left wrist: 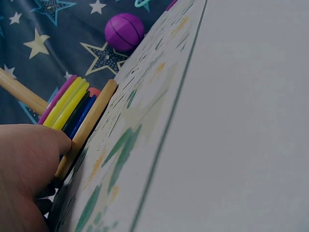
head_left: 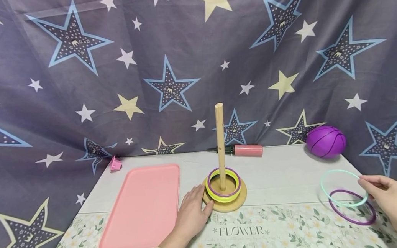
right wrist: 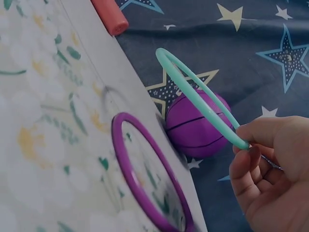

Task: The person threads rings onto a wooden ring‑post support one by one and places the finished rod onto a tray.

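Observation:
In the head view my left hand [head_left: 192, 212] rests against the left edge of a round wooden base [head_left: 240, 201], its fingers fairly straight. A wooden peg [head_left: 221, 145] stands upright from that base. Around the peg lies a stack of rings, a purple ring [left wrist: 57, 99] uppermost, then yellow rings [left wrist: 70, 104] and dark green and blue ones. My left thumb touches the base's edge in the left wrist view. At the right, my right hand [head_left: 391, 195] pinches a mint-green ring [right wrist: 193, 99] between thumb and fingers, raised and tilted. Below it a purple ring [head_left: 353, 220] lies on the table.
A pink tray [head_left: 142, 208] lies left of the base. Along the back are a small pink object [head_left: 115, 164], a red-and-black hand pump [head_left: 248, 150] behind the peg, and a purple ball [head_left: 325, 142] at right. A star-patterned cloth [head_left: 178, 33] hangs behind the table.

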Available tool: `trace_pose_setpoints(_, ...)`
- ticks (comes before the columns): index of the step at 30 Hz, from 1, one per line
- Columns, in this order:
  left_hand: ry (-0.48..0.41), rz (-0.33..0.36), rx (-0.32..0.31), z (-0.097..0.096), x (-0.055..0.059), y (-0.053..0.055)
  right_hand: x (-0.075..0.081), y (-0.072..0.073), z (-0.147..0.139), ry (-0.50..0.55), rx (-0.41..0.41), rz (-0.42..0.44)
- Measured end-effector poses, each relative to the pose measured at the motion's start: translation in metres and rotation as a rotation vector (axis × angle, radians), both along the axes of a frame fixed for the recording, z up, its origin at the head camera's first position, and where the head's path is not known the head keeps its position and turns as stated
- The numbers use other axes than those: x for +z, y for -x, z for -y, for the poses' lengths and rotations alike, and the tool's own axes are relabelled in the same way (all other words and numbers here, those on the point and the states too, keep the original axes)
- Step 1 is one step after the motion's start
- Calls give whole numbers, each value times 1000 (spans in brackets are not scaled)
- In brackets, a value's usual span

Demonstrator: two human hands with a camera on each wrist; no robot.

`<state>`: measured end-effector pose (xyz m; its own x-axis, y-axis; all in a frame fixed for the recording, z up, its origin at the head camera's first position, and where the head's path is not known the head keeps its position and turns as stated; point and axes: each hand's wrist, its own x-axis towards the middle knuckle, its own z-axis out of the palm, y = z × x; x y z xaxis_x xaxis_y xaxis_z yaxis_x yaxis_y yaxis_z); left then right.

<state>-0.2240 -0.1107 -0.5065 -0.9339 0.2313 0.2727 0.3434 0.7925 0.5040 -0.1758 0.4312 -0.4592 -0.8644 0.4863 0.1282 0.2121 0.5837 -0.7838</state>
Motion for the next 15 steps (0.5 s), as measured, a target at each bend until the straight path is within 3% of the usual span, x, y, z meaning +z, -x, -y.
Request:
trace_pose_setpoints(8,5,5,1,1,1,0,21,2,10,45,34,-9)
trace_pose_setpoints(15,-1,-2,-2,1,1,-1,36,11,25,89,147,-150)
